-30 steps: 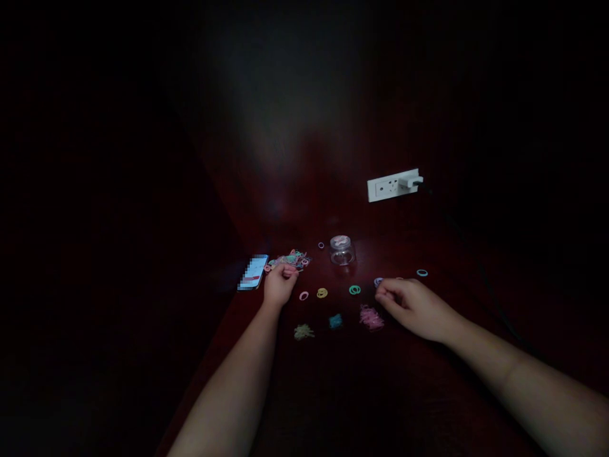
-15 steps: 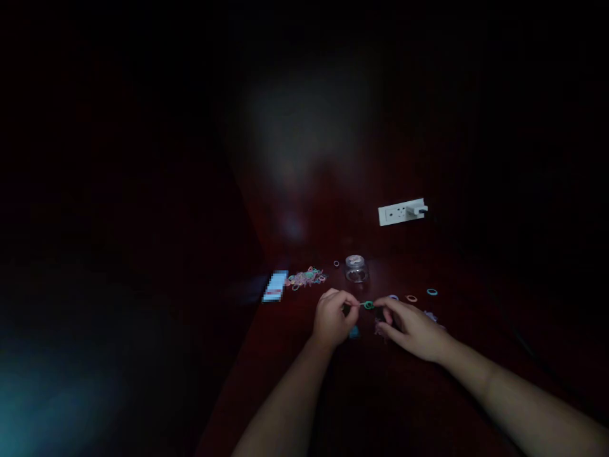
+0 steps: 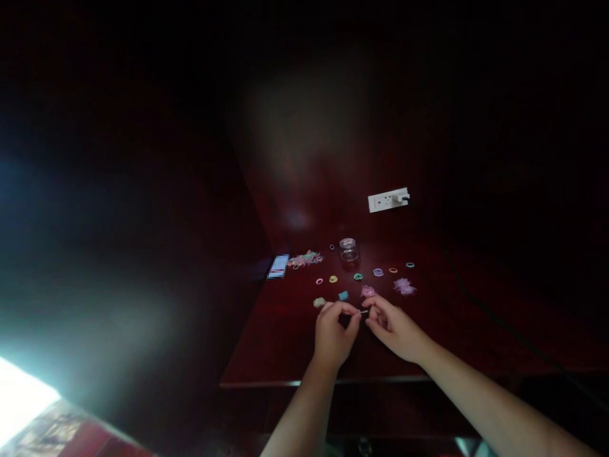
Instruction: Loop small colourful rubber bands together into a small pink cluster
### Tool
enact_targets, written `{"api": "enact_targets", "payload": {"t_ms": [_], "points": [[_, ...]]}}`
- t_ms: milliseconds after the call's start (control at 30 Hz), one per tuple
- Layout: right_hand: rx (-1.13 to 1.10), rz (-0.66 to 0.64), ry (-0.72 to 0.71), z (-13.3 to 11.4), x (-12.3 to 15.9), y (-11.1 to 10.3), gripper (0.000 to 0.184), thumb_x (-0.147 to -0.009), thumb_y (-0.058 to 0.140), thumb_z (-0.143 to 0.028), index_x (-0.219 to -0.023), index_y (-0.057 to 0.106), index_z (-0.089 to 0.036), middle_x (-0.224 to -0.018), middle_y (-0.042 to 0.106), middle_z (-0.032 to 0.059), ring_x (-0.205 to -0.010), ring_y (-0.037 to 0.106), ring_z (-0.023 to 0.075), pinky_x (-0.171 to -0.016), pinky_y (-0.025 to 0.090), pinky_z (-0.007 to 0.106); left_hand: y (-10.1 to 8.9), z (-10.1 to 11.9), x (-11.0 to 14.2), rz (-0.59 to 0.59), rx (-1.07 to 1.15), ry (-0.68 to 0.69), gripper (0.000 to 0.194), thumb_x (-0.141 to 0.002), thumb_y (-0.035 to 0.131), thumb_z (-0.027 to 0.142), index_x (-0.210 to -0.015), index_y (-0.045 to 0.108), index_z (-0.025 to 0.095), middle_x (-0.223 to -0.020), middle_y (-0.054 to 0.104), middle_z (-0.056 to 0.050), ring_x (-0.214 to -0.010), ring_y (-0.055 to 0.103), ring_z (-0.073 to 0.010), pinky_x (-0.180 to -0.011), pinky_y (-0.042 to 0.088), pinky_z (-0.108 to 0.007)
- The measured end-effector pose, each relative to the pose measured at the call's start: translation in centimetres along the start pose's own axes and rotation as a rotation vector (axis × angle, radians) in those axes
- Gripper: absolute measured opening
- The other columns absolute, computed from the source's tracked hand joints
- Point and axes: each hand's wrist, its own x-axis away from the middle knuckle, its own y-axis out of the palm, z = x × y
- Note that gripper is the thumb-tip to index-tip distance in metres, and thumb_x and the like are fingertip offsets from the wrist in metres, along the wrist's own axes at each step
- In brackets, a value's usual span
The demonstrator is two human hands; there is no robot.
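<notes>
My left hand [image 3: 334, 331] is closed in a pinch on a small pale elastic band [image 3: 364, 311], whose free end sticks out to the right. My right hand [image 3: 392, 329] is close by that end, thumb and index finger apart, other fingers curled; it seems to hold nothing. Beyond the hands lie small heaps of bands: a pale yellow heap [image 3: 319, 303], a blue heap [image 3: 343, 296], a pink heap [image 3: 368, 291] and a purple heap [image 3: 405, 287]. Behind them is a row of thicker hair ties, including a yellow tie [image 3: 333, 279], a green tie [image 3: 358, 277] and a lilac tie [image 3: 378, 272].
A mixed pile of bands [image 3: 306, 259] lies beside a lit phone [image 3: 278, 266] at the back left. The lidded clear jar [image 3: 349, 251] stands near the wall, below a socket with a plug [image 3: 389, 200]. A dark cable runs down the right of the reddish table [image 3: 266, 355].
My left hand has moved from the mixed pile to the front middle, now pinching a pale band. My right hand has come nearer to it. The view has shifted, showing the table's front edge.
</notes>
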Motion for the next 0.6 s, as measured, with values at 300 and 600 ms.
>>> {"api": "enact_targets", "payload": {"t_ms": [300, 600], "points": [[-0.197, 0.03, 0.099, -0.9, 0.2, 1.1, 0.019, -0.089, 0.056, -0.037, -0.082, 0.051, -0.019, -0.063, 0.043, -0.0059, -0.056, 0.04, 0.0111, -0.053, 0.032, 0.024, 0.2, -0.4, 1.0, -0.096, 0.175, -0.147, 0.003, -0.082, 0.067, 0.021, -0.083, 0.069, 0.019, -0.082, 0.072, -0.002, -0.076, 0.064, -0.0147, -0.07, 0.048, -0.026], [-0.183, 0.04, 0.113, -0.8, 0.0, 0.7, 0.021, -0.083, 0.057, -0.037, -0.074, 0.054, -0.019, -0.059, 0.047, -0.0047, -0.056, 0.042, 0.011, -0.054, 0.033, 0.024, 0.8, -1.1, 0.9, -0.199, 0.241, -0.174, 0.006, -0.08, 0.067, 0.021, -0.084, 0.066, 0.016, -0.079, 0.069, -0.002, -0.071, 0.061, -0.012, -0.069, 0.048, -0.024]]}}
